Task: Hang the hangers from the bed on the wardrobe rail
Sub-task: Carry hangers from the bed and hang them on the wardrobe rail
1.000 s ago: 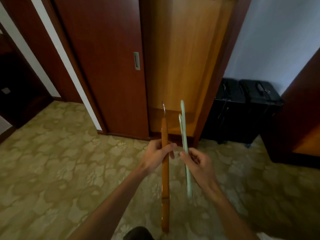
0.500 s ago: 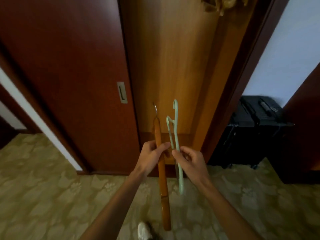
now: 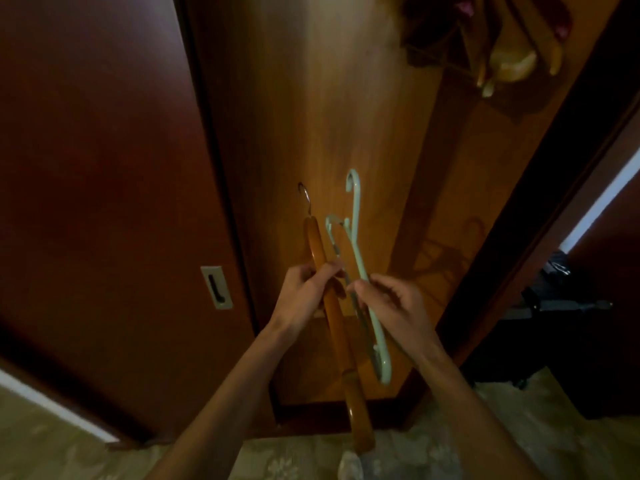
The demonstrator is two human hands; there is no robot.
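Observation:
My left hand point(image 3: 304, 292) grips a wooden hanger point(image 3: 337, 327) with a metal hook pointing up. Close beside it, my right hand point(image 3: 391, 303) holds a pale green plastic hanger point(image 3: 363, 278), also hook up, with a second thin hanger edge next to it. Both are held edge-on in front of the open wardrobe point(image 3: 329, 116). Several wooden hangers point(image 3: 509, 60) hang at the top right inside it. The rail itself is out of view.
The dark red sliding door point(image 3: 104, 168) with a recessed handle point(image 3: 216, 287) fills the left. Black suitcases point(image 3: 568, 323) stand on the right beyond the wardrobe frame. Patterned carpet point(image 3: 485, 445) covers the floor below.
I have stepped closer to the wardrobe and the view has tilted up, bringing the hung hangers into sight. Both hands keep their hangers and have risen slightly.

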